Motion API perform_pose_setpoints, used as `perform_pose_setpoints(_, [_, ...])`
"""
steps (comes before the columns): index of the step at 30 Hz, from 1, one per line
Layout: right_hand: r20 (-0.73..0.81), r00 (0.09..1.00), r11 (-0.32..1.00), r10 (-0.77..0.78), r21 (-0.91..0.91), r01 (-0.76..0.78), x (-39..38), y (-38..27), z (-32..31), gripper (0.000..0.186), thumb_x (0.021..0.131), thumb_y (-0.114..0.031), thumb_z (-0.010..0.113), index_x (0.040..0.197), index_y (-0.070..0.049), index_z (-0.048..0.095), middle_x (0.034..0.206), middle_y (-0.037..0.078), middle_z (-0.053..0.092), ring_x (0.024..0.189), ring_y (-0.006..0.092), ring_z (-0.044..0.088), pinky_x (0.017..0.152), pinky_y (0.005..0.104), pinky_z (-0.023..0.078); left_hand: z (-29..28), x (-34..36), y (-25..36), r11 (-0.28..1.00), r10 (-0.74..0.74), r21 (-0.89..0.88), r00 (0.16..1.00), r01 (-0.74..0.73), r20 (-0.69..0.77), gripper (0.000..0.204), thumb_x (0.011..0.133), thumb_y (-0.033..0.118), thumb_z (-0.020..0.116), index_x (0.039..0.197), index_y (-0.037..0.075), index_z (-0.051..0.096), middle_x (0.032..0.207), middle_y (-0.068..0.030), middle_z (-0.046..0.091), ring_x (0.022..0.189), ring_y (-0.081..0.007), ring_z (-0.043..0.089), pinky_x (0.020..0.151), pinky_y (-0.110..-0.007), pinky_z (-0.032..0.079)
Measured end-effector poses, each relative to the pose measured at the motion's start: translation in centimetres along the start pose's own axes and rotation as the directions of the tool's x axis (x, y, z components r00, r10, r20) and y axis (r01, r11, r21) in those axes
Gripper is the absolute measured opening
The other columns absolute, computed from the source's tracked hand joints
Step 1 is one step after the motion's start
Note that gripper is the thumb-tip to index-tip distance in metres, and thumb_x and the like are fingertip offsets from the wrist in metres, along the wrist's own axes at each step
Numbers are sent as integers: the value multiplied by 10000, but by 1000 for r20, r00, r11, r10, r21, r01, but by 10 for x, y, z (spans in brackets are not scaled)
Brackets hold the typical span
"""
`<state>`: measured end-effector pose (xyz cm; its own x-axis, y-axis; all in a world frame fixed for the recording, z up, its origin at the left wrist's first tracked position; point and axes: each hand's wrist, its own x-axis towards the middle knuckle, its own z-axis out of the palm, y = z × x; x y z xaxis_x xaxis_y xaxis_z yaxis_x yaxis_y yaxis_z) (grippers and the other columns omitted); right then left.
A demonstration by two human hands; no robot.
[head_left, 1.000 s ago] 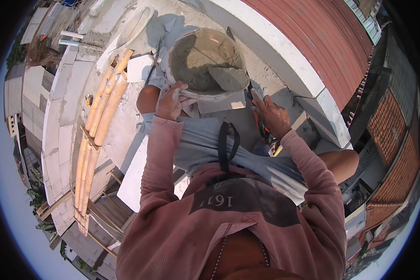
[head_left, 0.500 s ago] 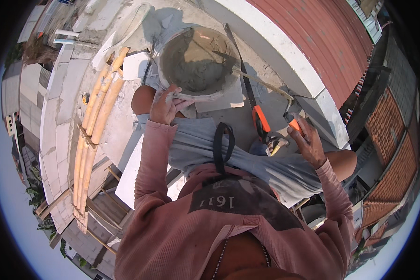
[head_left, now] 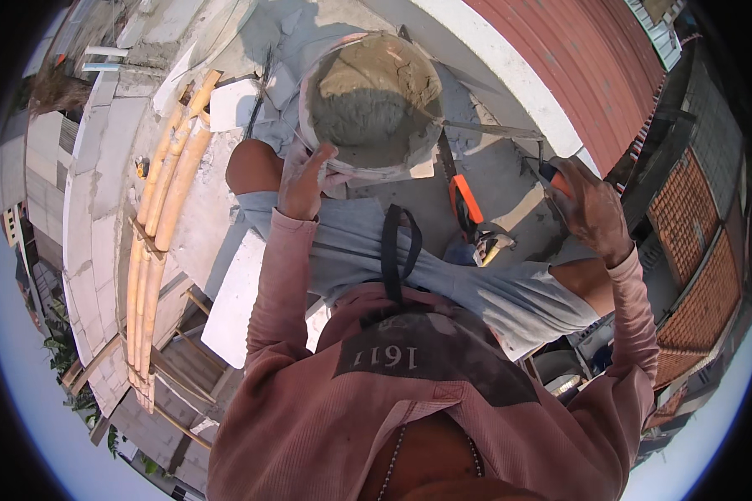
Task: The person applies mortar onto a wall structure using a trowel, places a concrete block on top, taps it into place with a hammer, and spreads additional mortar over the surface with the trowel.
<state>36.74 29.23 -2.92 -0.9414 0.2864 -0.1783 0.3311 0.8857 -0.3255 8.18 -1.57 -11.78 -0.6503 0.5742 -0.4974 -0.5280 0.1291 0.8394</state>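
A round bucket (head_left: 433, 159) of wet grey mortar (head_left: 368, 125) stands in front of my knees. My left hand (head_left: 303, 182) grips its near left rim, thumb on top and the other fingers partly hidden below. My right hand (head_left: 589, 209) is closed around the orange-and-black handle (head_left: 560, 181) of a trowel. The trowel's mortar-smeared blade (head_left: 497, 131) points left, its tip close to the bucket's right rim. Between the bucket and my lap lies a handsaw (head_left: 465, 199) with an orange handle, its blade partly hidden behind the bucket.
Bamboo poles (head_left: 171, 184) lie tied together at the left. White blocks (head_left: 234, 106) sit near the bucket's left side. Beyond a pale wall edge (head_left: 510, 75) slopes a red metal roof (head_left: 576, 67). A small tool with a yellow part (head_left: 493, 249) rests beside my thigh.
My right hand has lifted and turned the trowel, moving right and away from me; its blade has come out of the mortar. The bucket sits slightly farther right and away, my left hand still at its rim.
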Motion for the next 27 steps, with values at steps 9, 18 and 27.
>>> perform_pose_setpoints(9, [207, 955, 969, -211, -82, 232, 74, 27, 83, 442, 921, -137, 556, 1361, -154, 518, 1147, 122, 654, 894, 333, 672, 770, 447, 560, 16, 14, 19, 992, 71, 93, 989, -83, 128, 594, 927, 152, 596, 1466, 41, 372, 1278, -110, 565, 1077, -223, 636, 812, -379, 619])
perform_pose_setpoints(18, [211, 967, 932, -140, 357, 57, 55, 15, 161, 512, 927, -291, 639, 1407, -165, 514, 1334, 153, 605, 1115, 354, 634, 949, 449, 507, 1, 27, 22, 981, -66, 183, 997, 59, 34, 522, 965, 183, 585, 1425, 11, 408, 1223, -154, 591, 1069, -281, 657, 831, -411, 621])
perform_pose_setpoints(27, [118, 958, 847, 263, 447, -288, -71, 19, 68, 497, 926, -306, 655, 1346, -57, 564, 1281, 190, 630, 1122, 397, 618, 965, 436, 484, -33, 37, 37, 950, -157, 286, 984, 125, 89, 556, 992, 177, 547, 1471, -9, 336, 1298, -199, 539, 1090, -352, 653, 911, -472, 591])
